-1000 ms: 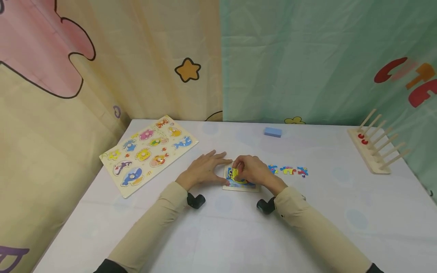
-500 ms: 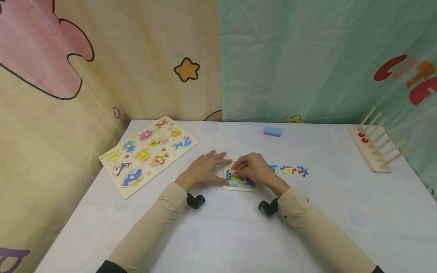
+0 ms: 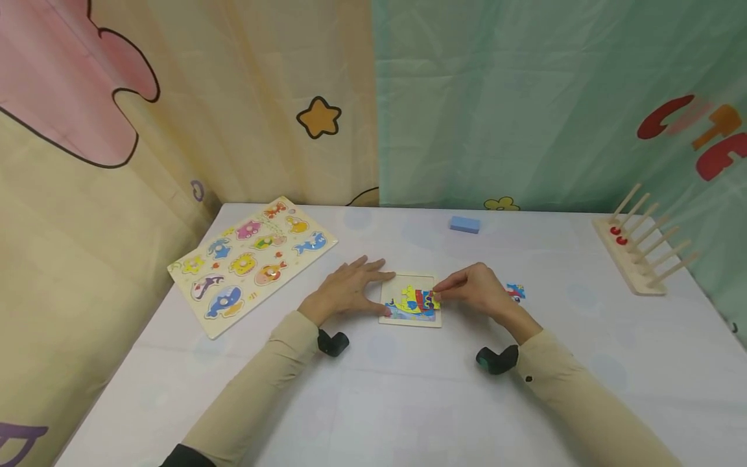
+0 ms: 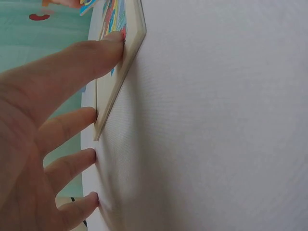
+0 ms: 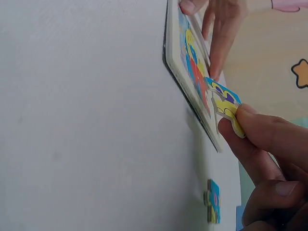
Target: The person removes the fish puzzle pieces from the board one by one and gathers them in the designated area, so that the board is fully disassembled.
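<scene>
A small wooden jigsaw tray [image 3: 415, 280] lies on the table, its lower part filled with colourful pieces. My left hand [image 3: 347, 290] rests at its left side with fingers spread. In the left wrist view the thumb [image 4: 103, 53] touches the tray's near rim and the index finger touches its edge. My right hand [image 3: 480, 290] pinches a yellow and blue jigsaw piece [image 5: 225, 100] between thumb and finger, tilted over the tray's right side. Another jigsaw piece [image 3: 516, 292] lies on the table just beyond the right hand; the hand hides some table there.
A large knob puzzle board [image 3: 253, 263] with sea animals lies at the left. A blue block [image 3: 465, 224] sits at the back. On the right stands a wooden peg rack [image 3: 630, 259] with red beads. Curtains [image 3: 525, 104] hang behind the table.
The right hand has left the middle of the tray, gone to the right, and now holds a jigsaw piece at the tray's right side. The left hand stays in place.
</scene>
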Available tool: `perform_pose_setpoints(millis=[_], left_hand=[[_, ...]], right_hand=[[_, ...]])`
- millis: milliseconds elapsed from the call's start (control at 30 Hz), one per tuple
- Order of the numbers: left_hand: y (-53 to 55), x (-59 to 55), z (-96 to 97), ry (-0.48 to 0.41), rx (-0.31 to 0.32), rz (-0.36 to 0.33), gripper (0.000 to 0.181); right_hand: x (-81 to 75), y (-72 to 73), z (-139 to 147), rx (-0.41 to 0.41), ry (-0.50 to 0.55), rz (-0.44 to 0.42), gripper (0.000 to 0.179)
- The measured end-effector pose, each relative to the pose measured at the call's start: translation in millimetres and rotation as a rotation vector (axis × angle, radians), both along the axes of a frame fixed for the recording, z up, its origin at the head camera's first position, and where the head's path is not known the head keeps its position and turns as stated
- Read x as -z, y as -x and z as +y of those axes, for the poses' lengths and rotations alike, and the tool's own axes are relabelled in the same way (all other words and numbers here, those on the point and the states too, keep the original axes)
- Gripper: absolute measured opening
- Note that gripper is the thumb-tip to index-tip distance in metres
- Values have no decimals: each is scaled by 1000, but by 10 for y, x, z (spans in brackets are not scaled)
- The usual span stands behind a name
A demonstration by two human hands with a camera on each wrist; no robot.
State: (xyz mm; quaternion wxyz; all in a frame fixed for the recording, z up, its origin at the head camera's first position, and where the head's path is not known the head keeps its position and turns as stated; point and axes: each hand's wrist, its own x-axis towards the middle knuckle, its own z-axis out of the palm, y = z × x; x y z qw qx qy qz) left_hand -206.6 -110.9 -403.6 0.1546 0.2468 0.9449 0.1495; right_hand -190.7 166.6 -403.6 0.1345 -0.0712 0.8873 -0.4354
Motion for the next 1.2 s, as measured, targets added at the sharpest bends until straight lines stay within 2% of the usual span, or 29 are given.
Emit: perform_pose_setpoints(millis=[367, 767, 1033, 1200], left_hand=[[-18, -9, -13, -17, -4, -10, 79], [-11, -7, 0, -22, -6, -16, 80], [-1, -2, -3, -22, -7, -11, 79], [-3, -10, 5, -15, -8, -13, 79]], right_hand=[[-42, -109, 466, 56, -58, -5, 19], [-9, -148, 551, 84, -86, -46, 19], [18, -178, 470, 67, -179, 77, 11], [33, -189, 450, 62, -202, 109, 7]])
